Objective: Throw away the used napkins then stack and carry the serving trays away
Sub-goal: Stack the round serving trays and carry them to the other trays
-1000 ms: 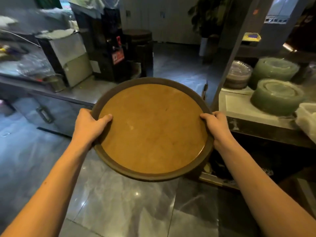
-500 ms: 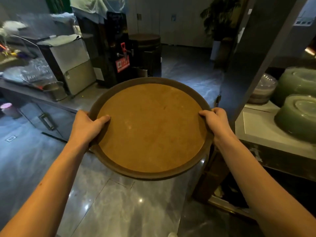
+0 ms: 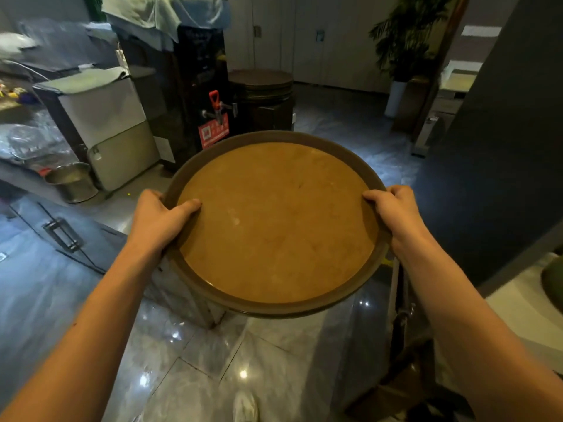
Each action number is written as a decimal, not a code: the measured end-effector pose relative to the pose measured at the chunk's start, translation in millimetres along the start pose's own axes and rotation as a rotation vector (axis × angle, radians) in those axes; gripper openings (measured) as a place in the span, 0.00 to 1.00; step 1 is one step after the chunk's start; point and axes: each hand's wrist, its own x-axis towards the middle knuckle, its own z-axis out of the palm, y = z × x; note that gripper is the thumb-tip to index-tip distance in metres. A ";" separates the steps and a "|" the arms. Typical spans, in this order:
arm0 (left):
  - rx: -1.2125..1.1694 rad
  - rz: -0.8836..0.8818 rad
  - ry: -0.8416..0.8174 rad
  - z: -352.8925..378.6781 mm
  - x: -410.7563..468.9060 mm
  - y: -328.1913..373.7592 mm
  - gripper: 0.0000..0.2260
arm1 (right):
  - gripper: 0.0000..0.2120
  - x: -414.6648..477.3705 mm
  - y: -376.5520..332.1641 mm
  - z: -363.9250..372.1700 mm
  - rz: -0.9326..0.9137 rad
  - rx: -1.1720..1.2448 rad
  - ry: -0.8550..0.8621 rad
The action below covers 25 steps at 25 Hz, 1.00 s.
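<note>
far left: steel counter (image 3: 100, 208) with a small metal pot (image 3: 71, 181) on it, and a boxy grey machine (image 3: 109, 123) behind the pot. lots of clutter further back, too blurry to name.

left hand (image 3: 158, 222): clamped on the left rim of the tray, thumb lying flat on the top surface, the other fingers curled under where I can't see them.

tray (image 3: 274, 220): big round brown serving tray, held out at about waist height over the shiny tiled floor (image 3: 213, 354), roughly level, maybe dipped a touch toward the person. top is bare, no napkins on it. might be a stack of more than one, honestly can't tell from above, only one rim shows.

behind the tray: dark dispenser (image 3: 198, 86) with a red tap handle and a cloth draped over the top. just right of that, a round dark stand (image 3: 260, 95) with what looks like a pile of similar trays on it.

right hand (image 3: 393, 214): gripping the right rim, same deal, fingers wrapped over the edge and knuckles up.

far right: dark wall panel (image 3: 502, 147), potted plant (image 3: 405, 47) further back.

step: I'd say the carry-away part. nothing on the tray, so the napkin bit looks done.

next move: probably walk it over to that stand and set it flat on the pile. needs both hands kept on, tray level, and a clear line past the counter corner.
</note>
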 end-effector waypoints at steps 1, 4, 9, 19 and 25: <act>-0.013 -0.005 -0.016 6.5 21.1 2.2 0.30 | 0.10 15.7 -5.0 11.0 -0.003 0.008 0.005; -0.026 0.006 -0.068 21.8 79.5 13.9 0.32 | 0.07 58.6 -20.6 42.0 -0.034 0.017 0.041; -0.024 0.057 -0.108 46.8 170.8 44.6 0.23 | 0.08 129.3 -50.7 82.8 -0.013 0.040 0.105; -0.019 0.120 -0.115 145.2 308.1 100.1 0.15 | 0.10 307.2 -76.7 120.1 -0.028 0.053 0.124; -0.011 0.055 -0.026 240.2 383.7 142.7 0.19 | 0.14 462.0 -92.9 116.9 -0.010 0.047 0.035</act>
